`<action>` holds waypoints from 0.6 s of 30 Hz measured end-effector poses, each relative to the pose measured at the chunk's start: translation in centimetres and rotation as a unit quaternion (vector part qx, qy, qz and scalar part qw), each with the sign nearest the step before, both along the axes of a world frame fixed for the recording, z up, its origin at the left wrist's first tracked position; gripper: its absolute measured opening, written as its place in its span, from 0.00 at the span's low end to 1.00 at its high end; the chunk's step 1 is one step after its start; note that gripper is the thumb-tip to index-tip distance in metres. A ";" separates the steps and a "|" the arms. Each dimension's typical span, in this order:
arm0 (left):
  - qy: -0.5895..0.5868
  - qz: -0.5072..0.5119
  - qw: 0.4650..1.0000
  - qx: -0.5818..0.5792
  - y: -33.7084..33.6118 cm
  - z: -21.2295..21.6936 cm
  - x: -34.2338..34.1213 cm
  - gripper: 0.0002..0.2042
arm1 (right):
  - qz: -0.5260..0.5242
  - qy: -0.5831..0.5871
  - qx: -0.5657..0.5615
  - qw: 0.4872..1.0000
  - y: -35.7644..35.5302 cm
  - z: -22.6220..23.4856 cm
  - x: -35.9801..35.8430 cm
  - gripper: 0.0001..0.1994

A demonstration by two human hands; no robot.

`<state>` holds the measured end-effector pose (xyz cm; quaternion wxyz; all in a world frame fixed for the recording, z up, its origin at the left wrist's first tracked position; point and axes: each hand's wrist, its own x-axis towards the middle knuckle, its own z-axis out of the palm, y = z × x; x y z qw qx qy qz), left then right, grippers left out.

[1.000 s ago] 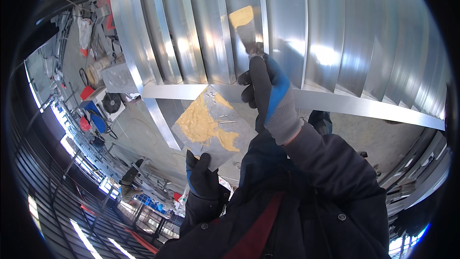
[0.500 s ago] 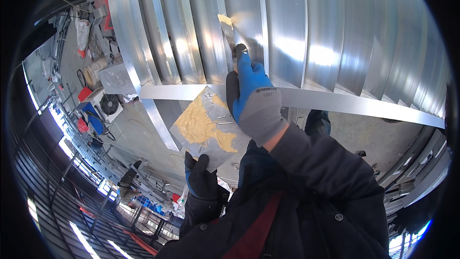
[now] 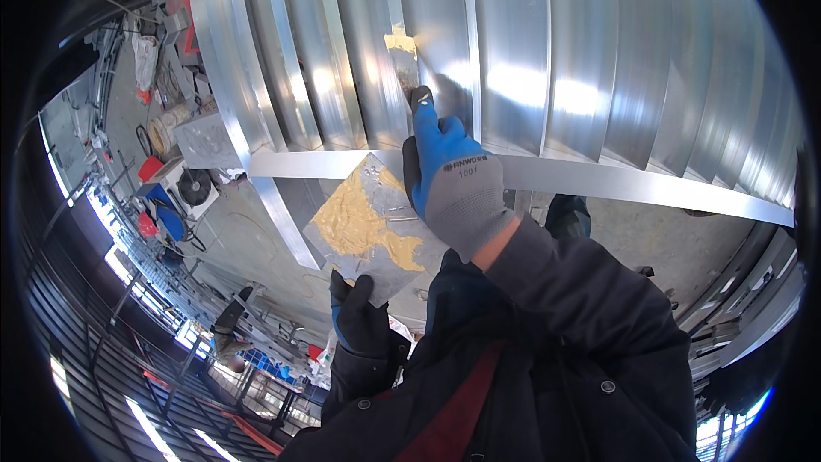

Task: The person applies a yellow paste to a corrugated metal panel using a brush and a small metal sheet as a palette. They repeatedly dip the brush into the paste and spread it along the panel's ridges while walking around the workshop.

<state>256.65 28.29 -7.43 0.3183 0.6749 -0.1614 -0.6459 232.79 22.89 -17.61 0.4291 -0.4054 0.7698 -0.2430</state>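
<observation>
My right hand [image 3: 449, 167], in a blue and grey glove, grips a putty knife [image 3: 402, 71] with its forefinger laid along the tool. Yellowish putty [image 3: 398, 38] coats the blade's tip, which rests against a ridge of the shiny ribbed metal panel [image 3: 513, 43]. The knife's handle is hidden inside the glove. Low in the view, my gloved left hand [image 3: 360, 312] pinches the near corner of a flat grey metal plate [image 3: 395, 284]. A thick patch of the same putty [image 3: 351, 218] is spread over the plate, just below the panel's edge strip.
A bright metal strip [image 3: 633, 186] runs along the panel's near edge. On the floor at left stand a white unit with a black fan [image 3: 195, 187], a blue item [image 3: 167, 211] and a whitish bucket [image 3: 162, 133]. Long metal profiles [image 3: 757, 299] are stacked at right.
The putty knife has turned so that its blade shows broader, with its tip slightly left. My right hand has shifted slightly left and down. My left hand and the plate stay put.
</observation>
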 end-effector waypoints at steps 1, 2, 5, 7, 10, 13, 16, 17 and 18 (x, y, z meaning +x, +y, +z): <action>0.000 0.003 1.000 0.001 0.0 0.0 0.0 0.32 | 0.008 -0.002 0.003 1.000 0.1 0.3 0.0 0.31; -0.007 0.013 1.000 0.007 0.0 0.0 0.0 0.32 | -0.004 0.003 -0.003 1.000 0.3 0.5 -0.2 0.31; -0.014 0.008 1.000 0.004 0.0 0.1 0.1 0.32 | -0.031 0.008 -0.021 0.999 0.5 1.0 -0.6 0.31; -0.011 -0.017 1.000 -0.006 0.0 0.1 0.1 0.33 | -0.049 0.017 -0.037 0.998 0.3 1.0 -0.8 0.31; -0.006 -0.013 1.000 -0.007 -0.1 0.1 0.0 0.32 | -0.063 0.041 -0.080 0.994 -0.2 0.5 -0.9 0.32; -0.015 -0.011 1.000 -0.002 -0.3 0.2 0.0 0.32 | -0.037 0.042 -0.060 0.997 -0.4 0.2 -0.6 0.31; -0.016 -0.008 1.000 0.000 -0.4 0.3 -0.1 0.31 | -0.035 0.018 -0.056 0.998 0.0 0.5 -0.4 0.28; -0.013 -0.006 1.000 0.000 -0.4 0.3 -0.2 0.31 | -0.032 0.019 -0.054 0.998 0.3 0.8 -0.4 0.28; -0.011 -0.005 1.000 0.003 -0.4 0.3 -0.2 0.31 | -0.029 0.020 -0.053 0.998 0.5 1.0 -0.4 0.28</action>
